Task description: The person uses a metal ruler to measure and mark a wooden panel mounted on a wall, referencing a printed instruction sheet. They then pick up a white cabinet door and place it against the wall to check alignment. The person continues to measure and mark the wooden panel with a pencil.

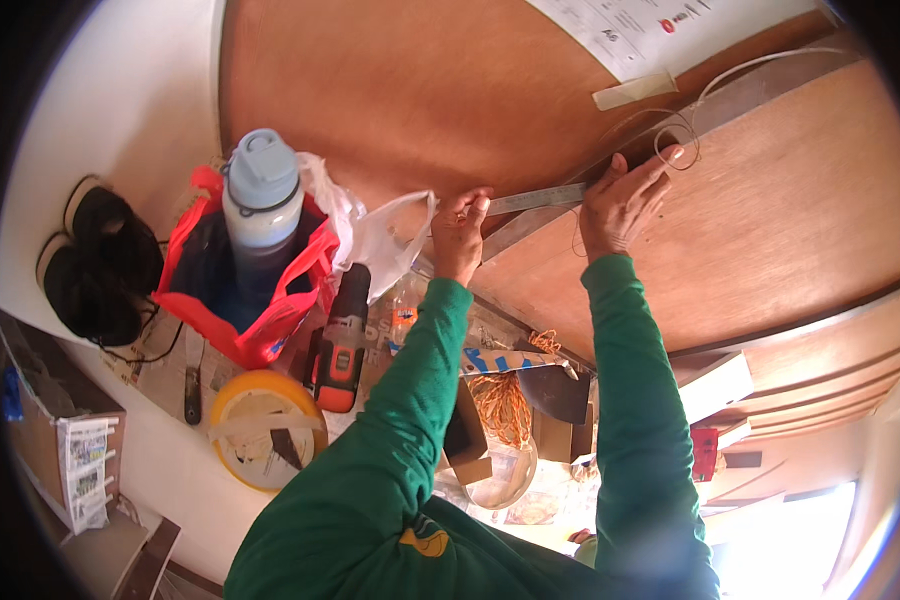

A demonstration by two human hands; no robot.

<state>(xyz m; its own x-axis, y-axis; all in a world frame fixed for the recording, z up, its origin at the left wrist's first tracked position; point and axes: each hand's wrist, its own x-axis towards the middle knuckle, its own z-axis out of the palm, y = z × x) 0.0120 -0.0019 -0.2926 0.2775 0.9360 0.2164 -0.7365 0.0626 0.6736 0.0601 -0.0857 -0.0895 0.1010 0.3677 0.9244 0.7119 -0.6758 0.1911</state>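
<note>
My left hand [457,235] is closed, with thumb and fingers pinching one end of a flat grey strip [540,198] that looks like a metal ruler. The strip lies along the dark edge of a brown wooden panel [780,190]. At its other end, my right hand [625,205] rests with fingers stretched out, its palm side toward the wood. By the right fingertips, a thin pale band [698,98] curls in a loop and runs off to the upper right. Another brown panel [370,80] stands beyond the hands.
Left of my arms are a red bag [228,335] with a blue-lidded bottle [265,190], a cordless drill [340,350], a yellow-rimmed disc [232,465], a scraper [193,390] and black shoes [95,265]. Orange cord [502,408] and boxes lie below. A printed sheet [660,30] is taped above.
</note>
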